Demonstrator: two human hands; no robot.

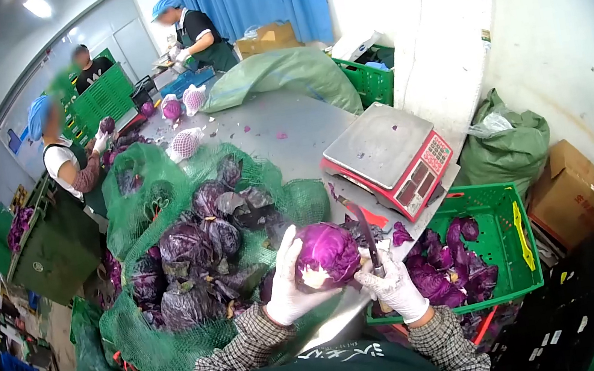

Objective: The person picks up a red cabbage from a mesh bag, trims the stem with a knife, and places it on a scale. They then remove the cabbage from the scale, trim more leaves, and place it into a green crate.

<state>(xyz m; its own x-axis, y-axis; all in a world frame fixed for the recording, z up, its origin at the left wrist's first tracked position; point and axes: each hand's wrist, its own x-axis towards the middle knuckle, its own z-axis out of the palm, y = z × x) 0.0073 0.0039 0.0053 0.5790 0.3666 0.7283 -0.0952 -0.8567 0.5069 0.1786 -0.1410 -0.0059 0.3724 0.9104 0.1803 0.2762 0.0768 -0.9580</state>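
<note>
A trimmed purple cabbage (327,255), its pale cut base facing down and left, rests in my gloved left hand (288,285). My gloved right hand (396,287) grips a knife (369,240) with its dark blade pointing up, just right of the cabbage. To the left, untrimmed dark cabbages (186,247) with loose outer leaves lie in an open green mesh bag (136,337). Purple leaves (438,272) fill part of a green crate (492,196) on my right.
A red scale (383,150) stands on the metal table (295,121) ahead. Beyond are foam-netted cabbages (186,144) and a green sack (281,74). Co-workers stand at the far left and back. A cardboard box (570,185) sits at right, a large bin (55,250) at left.
</note>
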